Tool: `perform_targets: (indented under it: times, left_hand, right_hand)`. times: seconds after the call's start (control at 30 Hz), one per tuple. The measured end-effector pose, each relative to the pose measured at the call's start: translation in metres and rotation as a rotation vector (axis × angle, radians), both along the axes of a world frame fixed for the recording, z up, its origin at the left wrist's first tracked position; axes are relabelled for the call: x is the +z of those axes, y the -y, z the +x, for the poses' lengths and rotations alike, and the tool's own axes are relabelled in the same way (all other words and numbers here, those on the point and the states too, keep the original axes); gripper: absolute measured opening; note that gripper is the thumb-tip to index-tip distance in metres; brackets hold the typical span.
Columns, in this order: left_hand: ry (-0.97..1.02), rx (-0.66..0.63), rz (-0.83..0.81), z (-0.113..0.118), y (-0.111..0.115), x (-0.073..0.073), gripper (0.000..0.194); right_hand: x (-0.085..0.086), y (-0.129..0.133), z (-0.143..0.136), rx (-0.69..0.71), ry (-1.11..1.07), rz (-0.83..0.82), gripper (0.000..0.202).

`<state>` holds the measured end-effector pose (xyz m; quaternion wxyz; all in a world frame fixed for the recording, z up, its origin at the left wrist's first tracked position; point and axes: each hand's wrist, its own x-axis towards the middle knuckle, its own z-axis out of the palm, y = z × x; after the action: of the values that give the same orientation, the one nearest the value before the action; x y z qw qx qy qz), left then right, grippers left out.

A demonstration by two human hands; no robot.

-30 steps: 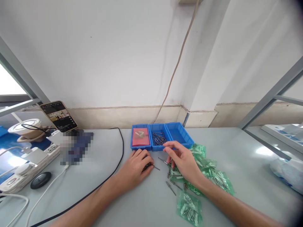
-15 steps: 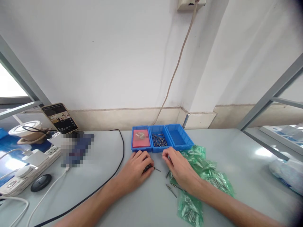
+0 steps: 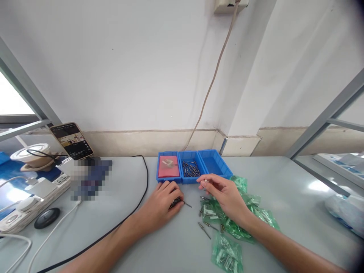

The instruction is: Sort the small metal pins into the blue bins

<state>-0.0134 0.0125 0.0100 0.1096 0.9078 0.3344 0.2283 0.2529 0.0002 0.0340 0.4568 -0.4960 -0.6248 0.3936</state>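
Note:
My left hand [image 3: 166, 201] rests on the table, its fingers curled round several thin dark metal pins [image 3: 186, 204], one sticking out to the right. In front of the middle blue bin, my right hand [image 3: 220, 191] pinches a small white piece [image 3: 206, 181] between thumb and forefinger. The middle blue bin [image 3: 202, 163] holds many dark pins [image 3: 191, 169]. A red sheet with clear pieces on it [image 3: 168, 171] lies in the left bin. Green plastic bags [image 3: 226, 253] of metal and white parts lie below and around my right hand, with loose pins [image 3: 204, 230] beside them.
The right blue bin [image 3: 214, 165] stands beside the middle one. A black cable [image 3: 146, 167] curves past my left forearm. At the left are a phone [image 3: 72, 141], a black mouse [image 3: 47, 218] and a power strip [image 3: 13, 220]. A plastic-wrapped pack [image 3: 345, 210] lies at the right.
My right hand has turned and shifted slightly right; the white piece now shows in its pinch, and more of the green bags is uncovered. My left hand has hardly moved.

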Motion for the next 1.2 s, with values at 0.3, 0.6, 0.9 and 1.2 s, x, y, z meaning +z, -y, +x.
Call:
perform_targets:
  times: [0.3,0.6,0.9,1.2]
  left_hand:
    - [0.007,-0.025,0.036,-0.001,-0.001,0.0,0.006]
    - [-0.022,-0.022,0.057,-0.001,-0.001,0.002,0.007]
    - [-0.039,-0.035,0.099,0.002,-0.002,-0.002,0.007]
    - [-0.037,-0.024,0.056,0.005,-0.001,0.002,0.004]
  right_hand:
    - [0.006,-0.001,-0.015,-0.058,-0.155,-0.053,0.041]
    - [-0.011,-0.003,-0.02,-0.08,-0.139,0.003,0.037]
    - [-0.009,-0.007,-0.019,-0.007,-0.237,0.028,0.036]
    - [-0.01,-0.007,-0.015,-0.047,-0.224,0.021,0.035]
